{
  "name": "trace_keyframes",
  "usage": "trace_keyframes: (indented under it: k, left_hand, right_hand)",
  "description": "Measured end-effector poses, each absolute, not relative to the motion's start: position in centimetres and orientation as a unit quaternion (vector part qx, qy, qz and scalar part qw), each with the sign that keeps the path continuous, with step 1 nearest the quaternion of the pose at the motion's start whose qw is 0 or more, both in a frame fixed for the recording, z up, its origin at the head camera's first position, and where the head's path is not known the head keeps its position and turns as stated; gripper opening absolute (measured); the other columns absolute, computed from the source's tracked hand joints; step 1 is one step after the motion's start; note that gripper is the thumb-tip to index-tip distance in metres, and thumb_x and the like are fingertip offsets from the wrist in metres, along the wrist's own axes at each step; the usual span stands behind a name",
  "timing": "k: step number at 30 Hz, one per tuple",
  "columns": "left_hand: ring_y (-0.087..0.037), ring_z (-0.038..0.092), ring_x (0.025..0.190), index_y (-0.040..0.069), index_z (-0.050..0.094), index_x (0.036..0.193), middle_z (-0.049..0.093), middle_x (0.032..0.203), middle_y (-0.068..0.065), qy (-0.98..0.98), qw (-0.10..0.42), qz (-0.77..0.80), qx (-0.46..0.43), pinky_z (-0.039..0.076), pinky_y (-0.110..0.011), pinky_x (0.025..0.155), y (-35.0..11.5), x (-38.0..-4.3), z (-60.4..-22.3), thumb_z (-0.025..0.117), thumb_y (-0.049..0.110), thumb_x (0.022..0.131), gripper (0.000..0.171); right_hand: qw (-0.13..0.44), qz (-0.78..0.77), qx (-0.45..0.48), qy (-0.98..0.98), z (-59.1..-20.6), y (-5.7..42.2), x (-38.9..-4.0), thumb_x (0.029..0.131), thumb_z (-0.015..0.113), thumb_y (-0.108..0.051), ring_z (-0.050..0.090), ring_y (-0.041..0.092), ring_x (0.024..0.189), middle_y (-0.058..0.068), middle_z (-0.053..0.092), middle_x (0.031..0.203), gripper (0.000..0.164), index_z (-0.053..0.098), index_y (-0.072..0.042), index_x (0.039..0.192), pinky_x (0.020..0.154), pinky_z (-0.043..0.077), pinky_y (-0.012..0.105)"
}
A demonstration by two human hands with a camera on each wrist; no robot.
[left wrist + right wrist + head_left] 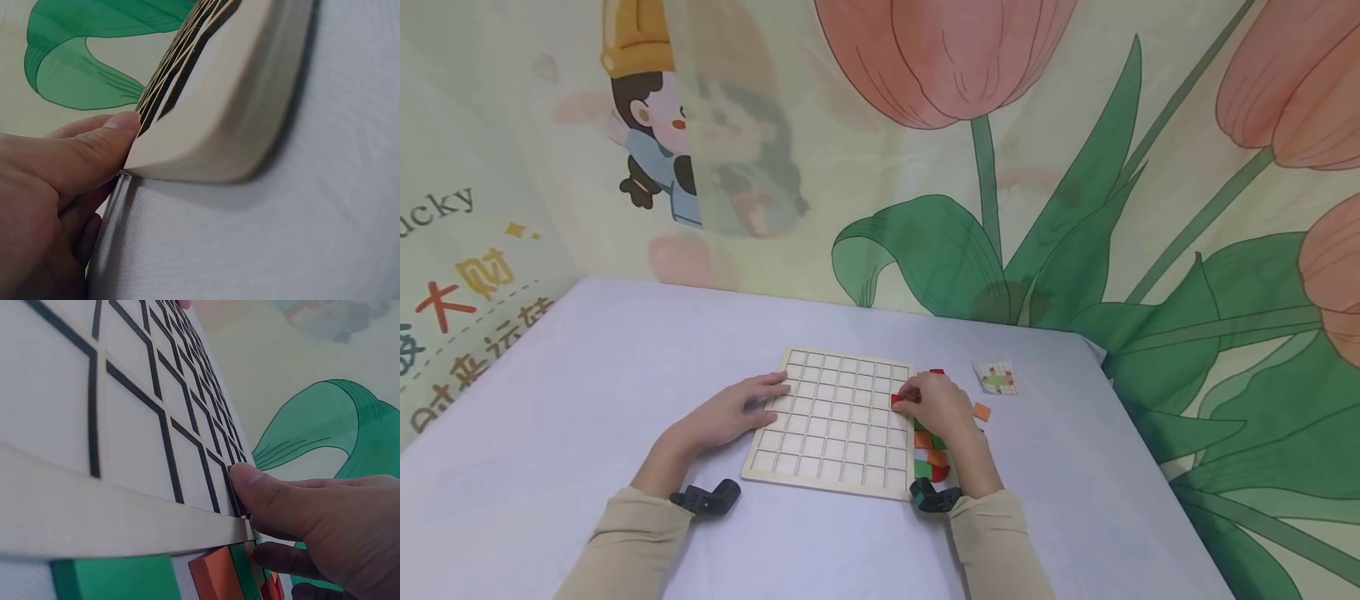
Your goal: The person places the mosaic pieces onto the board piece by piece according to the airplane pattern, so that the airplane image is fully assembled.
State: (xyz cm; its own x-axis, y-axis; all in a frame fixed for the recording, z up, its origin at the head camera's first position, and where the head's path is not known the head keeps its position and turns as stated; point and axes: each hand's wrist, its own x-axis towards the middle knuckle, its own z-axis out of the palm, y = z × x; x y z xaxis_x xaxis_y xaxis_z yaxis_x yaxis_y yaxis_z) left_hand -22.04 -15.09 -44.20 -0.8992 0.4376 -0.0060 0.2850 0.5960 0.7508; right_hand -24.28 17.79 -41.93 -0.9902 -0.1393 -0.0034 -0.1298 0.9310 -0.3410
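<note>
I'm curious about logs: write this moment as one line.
left hand: touches pale wooden grid board | right hand: pinches small red tile at board's right edge | green, orange, red tiles: beside board

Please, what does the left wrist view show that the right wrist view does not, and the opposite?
Only left wrist: the left hand up close, its thumb touching the gridded board near a rounded corner.
Only right wrist: the right hand pinching a red piece at the board's edge, with a green piece and an orange piece nearby.
Both: the board, the white cloth and a green leaf on the backdrop.
</note>
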Motion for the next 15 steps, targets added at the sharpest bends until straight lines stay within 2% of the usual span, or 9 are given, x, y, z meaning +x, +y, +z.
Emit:
trace_keyframes:
  k: [10, 15]
  left_hand:
    - [-0.039, 0.022, 0.143, 0.007, 0.049, 0.139, 0.033, 0.154, -0.01, 0.89, 0.091, 0.395, 0.207, 0.021, -0.059, 0.114, -15.3, -22.1, -44.1, 0.061, 0.023, 0.092, 0.051]
    - [-0.038, 0.022, 0.143, 0.007, 0.049, 0.139, 0.033, 0.154, -0.009, 0.891, 0.088, 0.395, 0.206, 0.021, -0.058, 0.115, -15.1, -22.0, -44.4, 0.061, 0.022, 0.092, 0.051]
  right_hand:
    - [0.008, -0.193, -0.071, 0.979, -41.6, 18.2, -24.4, 0.079, 0.076, -0.038, 0.056, 0.008, 0.071, -0.01, 0.064, 0.078, 0.023, 0.073, -0.021, 0.093, 0.058, 0.045, 0.024]
    - [-0.002, -0.225, -0.041, 0.974, -41.4, 20.3, -24.4, 0.081, 0.075, -0.034, 0.057, 0.013, 0.08, -0.005, 0.064, 0.084, 0.026, 0.072, -0.02, 0.101, 0.064, 0.049, 0.026]
